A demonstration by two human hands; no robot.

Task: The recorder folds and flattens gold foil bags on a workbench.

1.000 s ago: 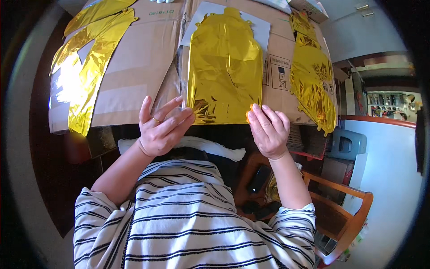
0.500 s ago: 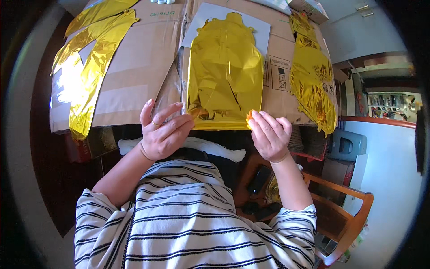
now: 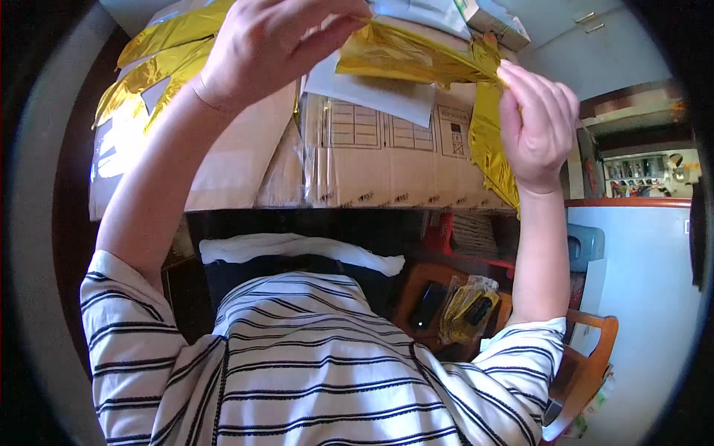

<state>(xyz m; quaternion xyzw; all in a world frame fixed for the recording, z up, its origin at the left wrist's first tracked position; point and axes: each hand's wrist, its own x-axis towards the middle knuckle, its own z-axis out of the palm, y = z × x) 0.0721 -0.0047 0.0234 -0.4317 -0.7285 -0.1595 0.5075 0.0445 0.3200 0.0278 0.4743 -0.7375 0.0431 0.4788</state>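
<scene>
A: How is each hand gripping?

B: The left hand is pinching one end of a thin, shiny gold foil piece, partly beyond the frame. The right hand is pinching the other end between thumb and fingers.

A: Why both ends?

B: Probably because such flimsy film is creasing easily; the two grips seem to be spreading it.

A: And where is it lying?

B: It is spanning between the hands, rightward of the left fingertips and leftward of the right hand, overlapping a flat, pale grey rectangular sheet in view. Whether they're touching, one can't tell.

A: The side pieces?

B: Flat gold foil strips are resting left, a crumpled gold foil piece right, perhaps leaving the brown cardboard-covered counter's middle for handling.
</scene>
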